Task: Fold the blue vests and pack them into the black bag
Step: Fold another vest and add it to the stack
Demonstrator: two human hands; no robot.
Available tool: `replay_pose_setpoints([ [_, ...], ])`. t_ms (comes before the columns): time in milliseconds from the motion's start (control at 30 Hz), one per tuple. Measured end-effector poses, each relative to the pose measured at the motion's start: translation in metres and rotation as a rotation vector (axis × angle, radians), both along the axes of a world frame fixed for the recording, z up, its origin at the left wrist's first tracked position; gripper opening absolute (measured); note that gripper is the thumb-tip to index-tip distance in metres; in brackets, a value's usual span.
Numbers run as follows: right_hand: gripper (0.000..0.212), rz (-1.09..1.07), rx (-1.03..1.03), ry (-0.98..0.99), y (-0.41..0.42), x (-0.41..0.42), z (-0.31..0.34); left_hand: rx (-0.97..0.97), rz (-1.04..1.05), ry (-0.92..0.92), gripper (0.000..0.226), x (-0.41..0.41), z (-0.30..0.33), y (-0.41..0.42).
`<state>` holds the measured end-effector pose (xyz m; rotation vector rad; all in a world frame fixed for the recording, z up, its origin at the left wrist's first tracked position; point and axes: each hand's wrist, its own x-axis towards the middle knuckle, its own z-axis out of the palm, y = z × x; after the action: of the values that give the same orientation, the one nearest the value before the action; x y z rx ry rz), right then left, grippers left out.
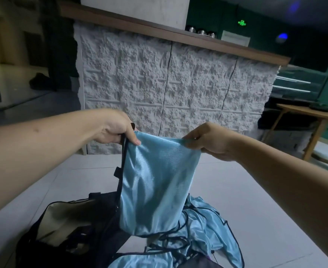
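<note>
Above the pale floor (pixel 236 200), the left hand (pixel 116 128) and right hand (pixel 207 140) each pinch a top corner of a blue vest (pixel 155 180) with curled fingers, holding it up. It hangs just beside the open black bag (pixel 66 229); more vests (pixel 203 229) lie heaped below, the bottom edge cutting both off.

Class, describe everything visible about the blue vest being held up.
The held blue vest is shiny light-blue fabric with dark edge trim, folded and hanging straight down. The left hand pinches one top corner, the right hand the other. Its lower edge hangs in front of the open black bag and the loose vests on the floor.
</note>
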<state>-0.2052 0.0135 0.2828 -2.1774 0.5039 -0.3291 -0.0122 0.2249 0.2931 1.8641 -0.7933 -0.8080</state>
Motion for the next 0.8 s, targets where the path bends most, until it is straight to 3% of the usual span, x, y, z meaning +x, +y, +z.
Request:
replay_pose_setpoints([
  [133, 0.045, -0.064, -0.527, 0.236, 0.018, 0.003, -0.002, -0.045, 0.105, -0.188, 0.035, -0.002, -0.007, -0.009],
  [233, 0.020, -0.110, -0.666, 0.240, 0.027, 0.010, -0.010, -0.008, 0.127, -0.354, 0.021, -0.006, -0.009, -0.013],
  [267, 0.010, -0.133, -0.668, 0.230, 0.029, 0.009, -0.012, 0.012, 0.135, -0.412, 0.018, -0.007, -0.010, -0.013],
  [400, 0.035, -0.126, -0.577, 0.249, 0.025, 0.005, -0.016, 0.107, 0.120, -0.594, 0.016, -0.005, -0.018, -0.012],
  [533, 0.016, -0.096, -0.481, 0.184, 0.019, -0.002, -0.024, 0.228, 0.031, -0.750, 0.018, -0.003, -0.029, -0.006],
  [800, 0.018, 0.010, -0.135, 0.108, 0.006, -0.015, -0.076, 0.221, -0.133, -0.774, 0.018, -0.002, -0.068, 0.009],
])
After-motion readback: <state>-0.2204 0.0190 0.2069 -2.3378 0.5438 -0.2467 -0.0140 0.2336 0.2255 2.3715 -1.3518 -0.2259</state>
